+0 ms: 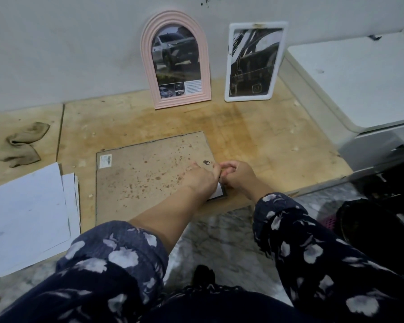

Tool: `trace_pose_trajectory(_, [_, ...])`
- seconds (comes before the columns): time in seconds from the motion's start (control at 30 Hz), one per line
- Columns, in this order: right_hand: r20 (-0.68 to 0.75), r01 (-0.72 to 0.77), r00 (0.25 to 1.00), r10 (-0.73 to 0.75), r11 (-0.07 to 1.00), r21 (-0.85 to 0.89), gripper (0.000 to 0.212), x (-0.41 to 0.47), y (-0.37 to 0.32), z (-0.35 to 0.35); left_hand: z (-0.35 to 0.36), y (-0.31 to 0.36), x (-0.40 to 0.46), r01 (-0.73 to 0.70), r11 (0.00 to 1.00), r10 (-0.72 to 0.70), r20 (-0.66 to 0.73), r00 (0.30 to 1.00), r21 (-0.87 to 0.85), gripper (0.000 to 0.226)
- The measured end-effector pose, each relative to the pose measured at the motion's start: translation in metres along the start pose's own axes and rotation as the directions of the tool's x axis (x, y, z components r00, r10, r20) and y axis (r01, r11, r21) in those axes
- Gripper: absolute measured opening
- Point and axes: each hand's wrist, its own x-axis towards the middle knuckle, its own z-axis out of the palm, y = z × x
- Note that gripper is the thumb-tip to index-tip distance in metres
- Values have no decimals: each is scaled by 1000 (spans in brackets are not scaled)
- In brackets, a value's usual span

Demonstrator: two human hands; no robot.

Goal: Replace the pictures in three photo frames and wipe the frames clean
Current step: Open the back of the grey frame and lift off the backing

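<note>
A large frame [145, 173] lies face down on the wooden board, its stained brown backing up, a barcode sticker at its far left corner. My left hand [201, 177] and my right hand [237, 174] meet at its right edge, fingers curled, pinching something small there; a white paper corner [217, 191] shows beneath them. A pink arched frame [176, 59] and a white rectangular frame [254, 61] lean upright against the wall, each holding a car picture.
A crumpled grey cloth [23, 145] lies at the left on the board [266, 145]. White paper sheets [26, 210] are stacked at the near left. A white printer [364, 85] stands at the right. Marbled floor and dark objects are below it.
</note>
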Motion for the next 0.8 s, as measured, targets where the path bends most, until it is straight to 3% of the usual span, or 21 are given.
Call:
trace_pose_trajectory(0.07, [15, 14, 1000, -14, 1000, 14, 38, -1, -1, 0, -5, 2, -1, -53, 995, 54, -12, 998, 87, 48])
trace_pose_trajectory(0.13, [36, 4, 999, -6, 998, 57, 43, -3, -4, -1, -8, 8, -4, 6, 978, -8, 10, 1000, 207, 44])
trace_pose_trajectory(0.27, [43, -52, 998, 48, 993, 107, 44, -5, -9, 0, -11, 3, -5, -98, 901, 100, 17, 995, 423, 45])
trace_pose_trajectory(0.37, [41, -121, 992, 117, 981, 148, 46, -6, -15, 2, -15, 0, -2, -68, 894, 85, -19, 996, 442, 40])
trace_pose_trajectory(0.5, [50, -206, 978, 200, 961, 184, 50, -5, -18, 3, -6, -10, 6, 78, 914, -54, -71, 996, 399, 81])
trace_pose_trajectory(0.57, [54, -233, 972, 227, 953, 193, 52, -6, -18, 2, 1, -14, 8, 155, 916, -154, -33, 988, 369, 97])
trace_pose_trajectory(0.8, [52, -271, 962, 266, 935, 230, 55, -7, -26, 8, -2, -8, 9, 39, 942, -46, 15, 999, 333, 87])
